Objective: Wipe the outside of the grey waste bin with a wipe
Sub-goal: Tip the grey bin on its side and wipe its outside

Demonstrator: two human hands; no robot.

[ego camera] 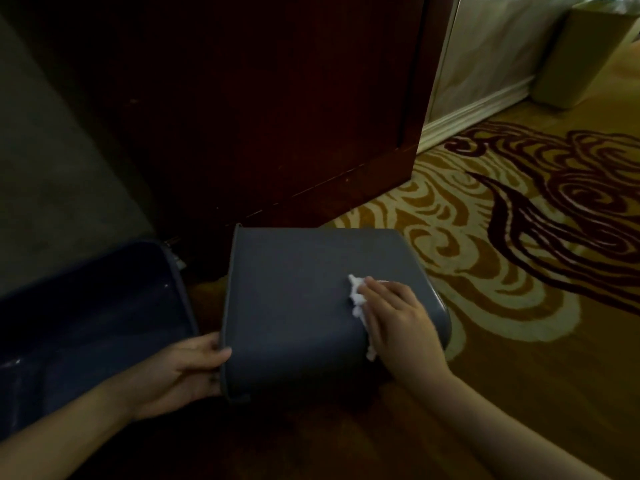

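**Bin on its side, 1 face under the wipe**

Bin (304,299), grey, lies tipped on its side on the patterned carpet (519,237), close to the foot of a dark wooden cabinet (242,116). Its open rim points toward the person's left and its closed base toward their right, so the long axis runs left to right across the view.

The left hand (187,368) grips the near corner of the rim, thumb over the outer wall and fingers curled round the edge, steadying the bin. The right hand (398,323) lies flat with fingers together, pressing a crumpled white wipe (358,299) against the upward-facing wall near the base end. The wipe shows only along the fingers' left edge.

The unwiped stretch lies to the left of the right hand, toward the rim, so the likely stroke runs along the long axis toward the holding hand. The sides facing the carpet and the cabinet would probably need the bin rolled by the left hand first.
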